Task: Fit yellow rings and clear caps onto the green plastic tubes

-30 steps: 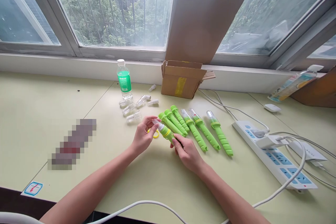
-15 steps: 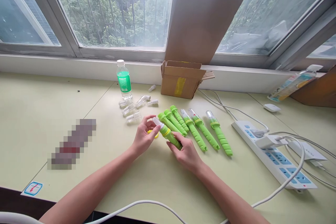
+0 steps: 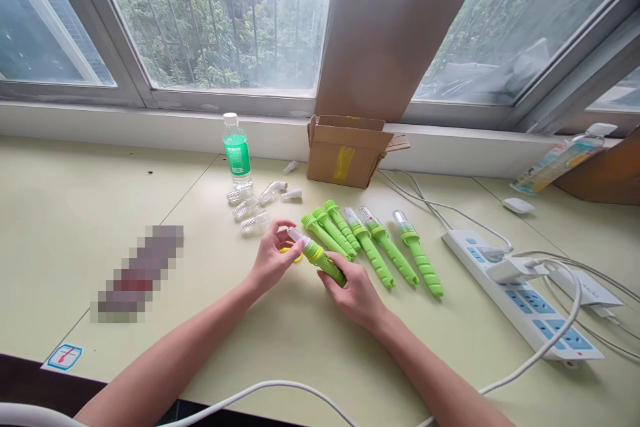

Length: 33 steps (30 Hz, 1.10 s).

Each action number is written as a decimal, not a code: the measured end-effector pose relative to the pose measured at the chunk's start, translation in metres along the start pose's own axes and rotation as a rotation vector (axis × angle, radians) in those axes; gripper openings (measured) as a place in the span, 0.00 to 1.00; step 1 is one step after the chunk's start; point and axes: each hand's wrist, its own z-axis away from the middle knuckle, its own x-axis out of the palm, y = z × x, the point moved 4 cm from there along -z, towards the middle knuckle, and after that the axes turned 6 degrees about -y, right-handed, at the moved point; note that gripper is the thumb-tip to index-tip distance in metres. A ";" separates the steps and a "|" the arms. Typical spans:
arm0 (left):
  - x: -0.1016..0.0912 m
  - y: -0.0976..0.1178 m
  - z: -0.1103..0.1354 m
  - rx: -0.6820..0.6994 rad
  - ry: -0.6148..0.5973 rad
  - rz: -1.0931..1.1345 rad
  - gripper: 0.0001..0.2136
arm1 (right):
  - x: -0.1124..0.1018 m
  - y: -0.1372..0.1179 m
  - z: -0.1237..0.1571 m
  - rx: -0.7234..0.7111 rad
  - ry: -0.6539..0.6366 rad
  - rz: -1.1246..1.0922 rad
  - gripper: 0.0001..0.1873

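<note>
My right hand (image 3: 357, 290) grips the green body of a tube-shaped light stick (image 3: 327, 270), tilted with its top toward the upper left. A yellow ring circles its neck, and a white piece with a clear tip (image 3: 296, 235) stands at its top end. My left hand (image 3: 273, 257) is closed around this top, thumb against the white piece; some of its fingers are hidden behind. A yellow ring (image 3: 299, 257) shows partly behind my left hand. Just beyond, several green tubes (image 3: 325, 233) without caps lie beside green light sticks with clear caps (image 3: 383, 240).
Clear caps (image 3: 255, 223) and small white-based pieces (image 3: 292, 194) lie near a green-labelled bottle (image 3: 237, 153). A cardboard box (image 3: 345, 153) stands by the window. At right are a power strip (image 3: 520, 297) with cables and another bottle (image 3: 560, 160). A blurred patch (image 3: 140, 273) is at left.
My left fingers have shifted slightly around the top of the light stick, leaving more of its clear tip showing. My right hand keeps its grip almost unmoved.
</note>
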 end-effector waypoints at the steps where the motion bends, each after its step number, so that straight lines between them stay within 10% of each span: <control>1: 0.000 0.000 0.000 0.003 -0.002 -0.002 0.16 | 0.000 0.000 0.000 -0.001 0.001 0.001 0.13; 33: -0.002 0.000 -0.001 0.018 -0.033 0.009 0.13 | -0.001 0.000 0.001 -0.012 -0.009 0.007 0.14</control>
